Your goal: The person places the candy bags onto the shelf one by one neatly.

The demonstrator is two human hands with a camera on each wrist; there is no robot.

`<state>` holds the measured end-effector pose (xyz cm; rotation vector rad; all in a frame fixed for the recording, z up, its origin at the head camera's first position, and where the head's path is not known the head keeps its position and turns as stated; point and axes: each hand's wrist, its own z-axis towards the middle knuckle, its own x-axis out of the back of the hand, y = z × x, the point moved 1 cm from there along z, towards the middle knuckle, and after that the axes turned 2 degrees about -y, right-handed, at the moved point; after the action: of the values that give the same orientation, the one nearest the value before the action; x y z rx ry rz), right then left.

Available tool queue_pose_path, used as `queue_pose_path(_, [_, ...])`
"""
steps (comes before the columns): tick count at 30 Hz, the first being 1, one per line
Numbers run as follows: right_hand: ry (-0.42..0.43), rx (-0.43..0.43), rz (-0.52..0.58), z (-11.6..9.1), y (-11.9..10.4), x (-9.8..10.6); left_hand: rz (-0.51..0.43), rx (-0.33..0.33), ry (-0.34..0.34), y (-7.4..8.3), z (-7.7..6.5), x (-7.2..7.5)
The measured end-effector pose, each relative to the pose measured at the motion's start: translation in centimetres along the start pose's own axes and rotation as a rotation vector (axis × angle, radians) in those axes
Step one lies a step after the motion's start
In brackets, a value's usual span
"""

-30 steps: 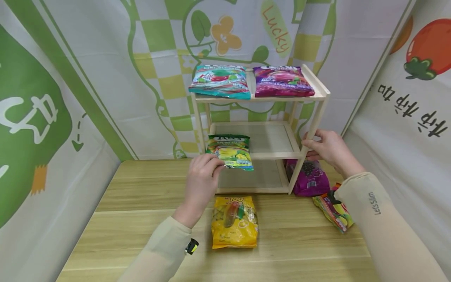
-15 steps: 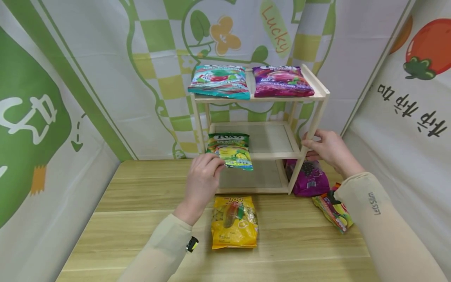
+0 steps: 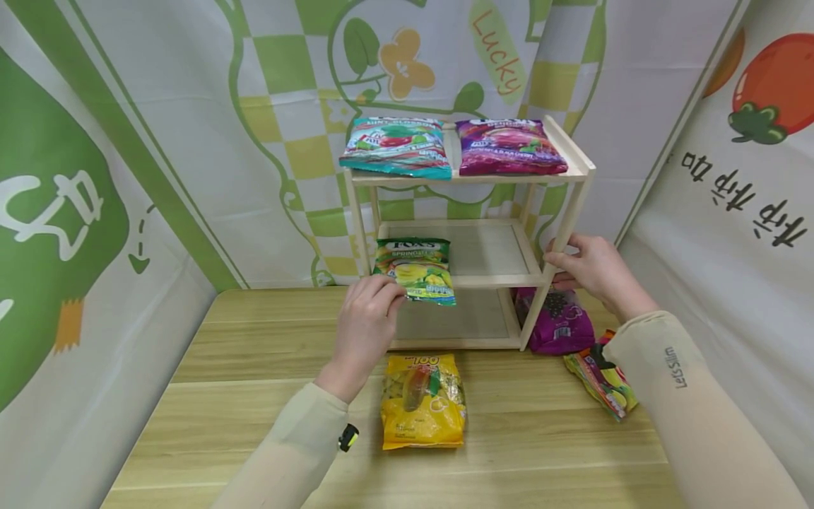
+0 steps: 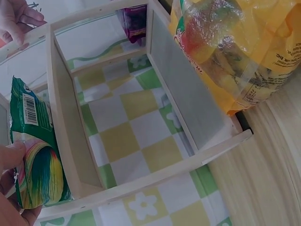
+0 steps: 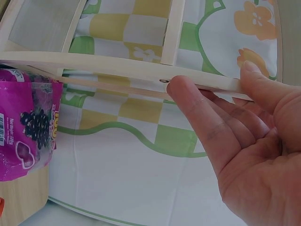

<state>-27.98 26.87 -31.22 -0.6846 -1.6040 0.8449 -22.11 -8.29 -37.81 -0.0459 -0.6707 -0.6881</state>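
Note:
My left hand [image 3: 367, 314] pinches the lower left corner of a green and yellow FOX'S candy bag [image 3: 420, 272]. The bag lies at the left of the middle shelf, its near end jutting past the front rail. In the left wrist view, thumb and fingers grip the green bag [image 4: 34, 150] from both sides. My right hand [image 3: 594, 268] holds the right front post of the light wooden rack [image 3: 559, 230]. The right wrist view shows thumb and fingers around that post [image 5: 207, 81].
A teal candy bag [image 3: 397, 147] and a purple one [image 3: 511, 146] lie on the top shelf. Before the rack stands a yellow mango candy bag [image 3: 423, 403]. A magenta grape bag [image 3: 559, 322] and a colourful packet [image 3: 604, 378] are at its right, on the wooden table [image 3: 254, 424].
The green candy bag has shifted slightly back onto the middle shelf and its far end looks a little higher, with my left hand still on its corner. My right hand has stayed on the post.

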Motion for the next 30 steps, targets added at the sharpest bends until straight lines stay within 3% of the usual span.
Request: queue_pose_path(30, [-0.001,-0.002,0.008,0.1,0.2,0.0,-0.001,0.016,-0.029,-0.8,0.3,-1.1])
